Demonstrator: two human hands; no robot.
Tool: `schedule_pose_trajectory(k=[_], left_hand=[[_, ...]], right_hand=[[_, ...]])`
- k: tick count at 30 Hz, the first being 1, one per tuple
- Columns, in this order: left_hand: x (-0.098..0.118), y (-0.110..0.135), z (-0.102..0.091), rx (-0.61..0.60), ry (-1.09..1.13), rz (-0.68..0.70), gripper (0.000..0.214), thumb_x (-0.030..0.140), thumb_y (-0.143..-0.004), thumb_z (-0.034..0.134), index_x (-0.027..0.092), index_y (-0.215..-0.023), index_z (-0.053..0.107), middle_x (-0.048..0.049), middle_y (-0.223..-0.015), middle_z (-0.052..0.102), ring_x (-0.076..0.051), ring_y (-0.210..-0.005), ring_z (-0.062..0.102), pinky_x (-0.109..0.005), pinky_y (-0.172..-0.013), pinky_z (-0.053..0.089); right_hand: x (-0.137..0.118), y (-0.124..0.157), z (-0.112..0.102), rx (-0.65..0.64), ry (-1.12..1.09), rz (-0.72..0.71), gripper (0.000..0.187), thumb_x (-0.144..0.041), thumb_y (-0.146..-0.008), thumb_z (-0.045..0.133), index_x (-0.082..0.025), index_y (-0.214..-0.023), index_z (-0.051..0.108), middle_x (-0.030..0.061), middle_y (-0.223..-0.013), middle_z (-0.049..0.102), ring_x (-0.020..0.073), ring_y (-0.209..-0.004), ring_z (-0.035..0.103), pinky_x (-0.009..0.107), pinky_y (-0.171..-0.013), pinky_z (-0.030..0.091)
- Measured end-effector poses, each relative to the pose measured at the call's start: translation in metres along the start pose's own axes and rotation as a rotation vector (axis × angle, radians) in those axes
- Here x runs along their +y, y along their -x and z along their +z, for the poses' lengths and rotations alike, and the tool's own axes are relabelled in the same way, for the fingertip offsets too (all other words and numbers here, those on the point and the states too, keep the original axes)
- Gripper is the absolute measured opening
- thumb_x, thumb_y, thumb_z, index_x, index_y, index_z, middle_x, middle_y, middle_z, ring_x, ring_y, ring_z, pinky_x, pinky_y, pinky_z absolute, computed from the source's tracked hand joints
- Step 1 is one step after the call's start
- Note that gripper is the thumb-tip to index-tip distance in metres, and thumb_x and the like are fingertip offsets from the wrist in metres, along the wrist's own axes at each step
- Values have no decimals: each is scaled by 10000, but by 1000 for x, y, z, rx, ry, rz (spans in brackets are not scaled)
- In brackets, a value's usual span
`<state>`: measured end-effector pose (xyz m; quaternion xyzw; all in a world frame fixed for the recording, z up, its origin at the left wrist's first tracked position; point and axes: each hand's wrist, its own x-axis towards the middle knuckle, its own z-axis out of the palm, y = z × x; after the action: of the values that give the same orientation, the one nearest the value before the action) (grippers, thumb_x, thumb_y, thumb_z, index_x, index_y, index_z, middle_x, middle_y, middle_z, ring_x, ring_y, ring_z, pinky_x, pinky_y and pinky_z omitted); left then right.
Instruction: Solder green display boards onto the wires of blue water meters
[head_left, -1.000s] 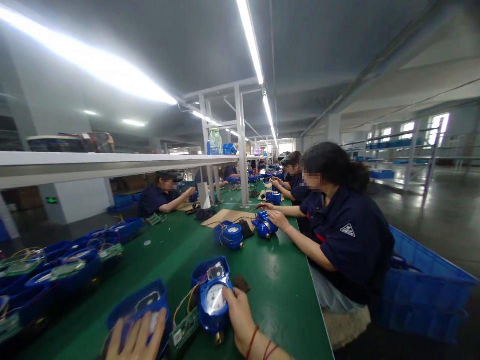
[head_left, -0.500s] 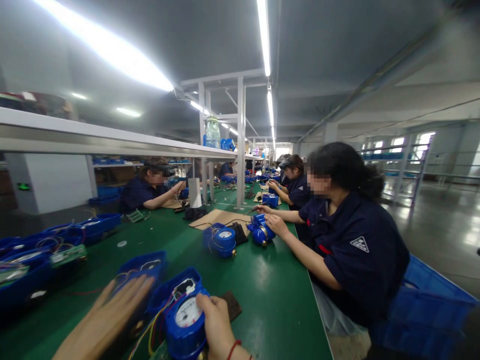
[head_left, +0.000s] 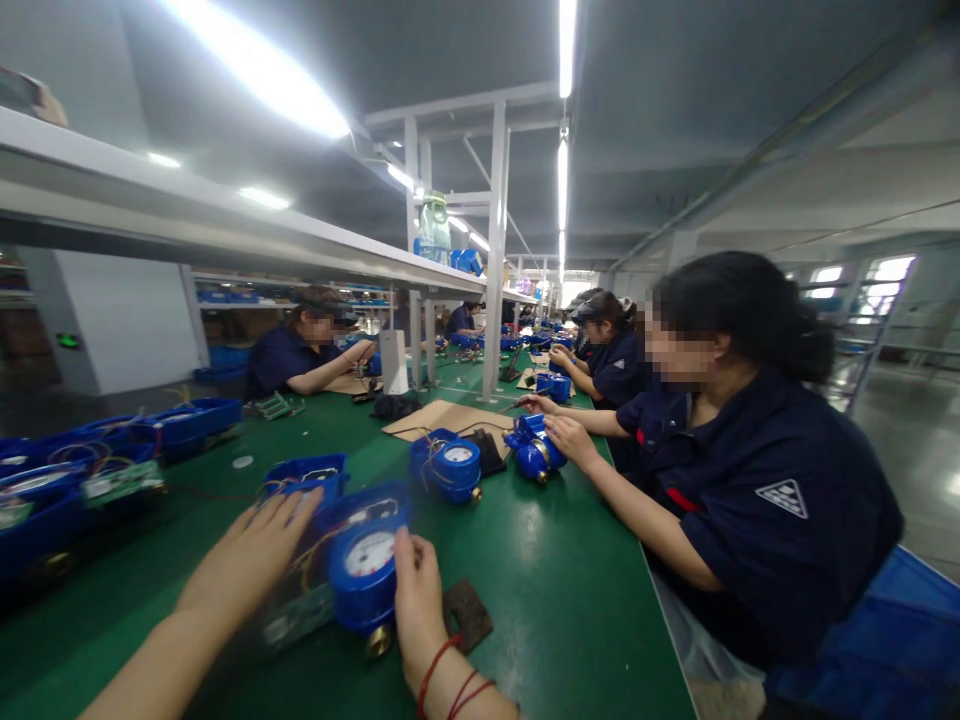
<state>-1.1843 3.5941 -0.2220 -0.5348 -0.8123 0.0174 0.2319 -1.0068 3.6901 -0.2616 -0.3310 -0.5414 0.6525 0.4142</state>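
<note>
My right hand (head_left: 422, 590) grips the side of a blue water meter (head_left: 364, 585), thumb beside its white dial. The meter has a brass fitting at its near end and loose coloured wires on its left. A green circuit board (head_left: 300, 615) hangs by those wires, blurred. My left hand (head_left: 259, 545) lies stretched out with its fingers over the near side of a second blue meter housing (head_left: 306, 468). Whether those fingers press on it is hard to tell. A dark flat block (head_left: 468, 614) lies right of my right hand.
Several blue meters with wires and boards (head_left: 112, 450) crowd the left of the green table (head_left: 555, 610). Ahead stand another blue meter (head_left: 454, 465) and a cardboard sheet (head_left: 435, 415). A co-worker (head_left: 750, 470) at the right handles a blue meter (head_left: 536, 450). A white shelf (head_left: 300, 225) runs overhead.
The water meter in my right hand has moved forward, away from me. My left hand has moved slightly forward and right, along with the second housing. The view has shifted a little.
</note>
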Motion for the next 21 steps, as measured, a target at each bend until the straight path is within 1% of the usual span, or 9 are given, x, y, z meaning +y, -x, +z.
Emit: schedule_pose_trajectory(k=[3, 5, 7, 10, 13, 15, 17, 19, 21], left_hand=[[-5, 19, -47, -31, 56, -40, 677, 75, -684, 552, 81, -1300, 272, -208, -1332, 328, -350, -1212, 334, -548, -978, 268], [-17, 39, -90, -74, 92, -36, 620, 147, -738, 570, 144, -1292, 289, -150, -1328, 357, -285, -1187, 383, -497, -986, 295], [-37, 66, -136, -82, 111, -62, 499, 153, -823, 459, 141, -1288, 277, -102, -1361, 306, -240, -1227, 328, -440, -1040, 221], [-69, 123, -206, -142, 115, -183, 479, 242, -829, 457, 61, -1246, 307, -103, -1314, 353, -242, -1204, 348, -401, -1024, 222], [-93, 198, -264, -204, 93, -386, 530, 397, -800, 485, 136, -1246, 367, -106, -1248, 433, -272, -1137, 418, -424, -961, 293], [-100, 254, -287, -250, 111, -540, 538, 464, -770, 489, 169, -1212, 405, -83, -1183, 492, -284, -1080, 464, -414, -915, 332], [-95, 307, -297, -301, 163, -723, 485, 516, -775, 428, 152, -1089, 491, -60, -976, 587, -260, -883, 565, -390, -790, 415], [-77, 355, -294, -389, 269, -895, 503, 601, -754, 394, 180, -997, 526, -37, -781, 622, -234, -702, 599, -322, -624, 464], [-50, 392, -282, -467, 427, -1025, 495, 629, -759, 379, 218, -1002, 508, -24, -746, 626, -205, -645, 598, -274, -563, 462]], right_hand=[[-4, 14, -6, -2, 110, -42, 391, -459, -844, 456, -137, -1056, 524, 75, -1035, 588, 182, -932, 564, 389, -836, 423], [-8, 23, -10, -10, 177, -80, 384, -440, -861, 437, -160, -1120, 484, 81, -1133, 528, 206, -1020, 514, 439, -888, 382], [-13, 30, -12, -6, 240, -152, 443, -435, -854, 441, -162, -1201, 410, 102, -1261, 417, 256, -1163, 389, 498, -962, 277], [-21, 44, -9, -42, 289, -314, 603, -445, -825, 429, -110, -1297, 258, 165, -1375, 220, 276, -1290, 142, 487, -1038, 85], [-30, 75, -3, -192, 297, -450, 615, -460, -781, 445, -120, -1275, 310, 148, -1360, 262, 251, -1289, 161, 455, -1048, 80], [-34, 105, 6, -341, 290, -493, 542, -458, -760, 472, -147, -1201, 421, 116, -1300, 377, 235, -1254, 258, 430, -1047, 137], [-35, 136, 21, -505, 279, -488, 466, -444, -748, 502, -175, -1129, 497, 87, -1232, 468, 220, -1200, 354, 404, -1029, 210], [-32, 165, 42, -653, 262, -437, 423, -427, -750, 524, -196, -1105, 522, 72, -1194, 513, 215, -1150, 420, 390, -994, 280], [-25, 188, 69, -765, 238, -346, 406, -418, -760, 537, -205, -1105, 523, 71, -1171, 535, 216, -1113, 460, 384, -957, 330]])
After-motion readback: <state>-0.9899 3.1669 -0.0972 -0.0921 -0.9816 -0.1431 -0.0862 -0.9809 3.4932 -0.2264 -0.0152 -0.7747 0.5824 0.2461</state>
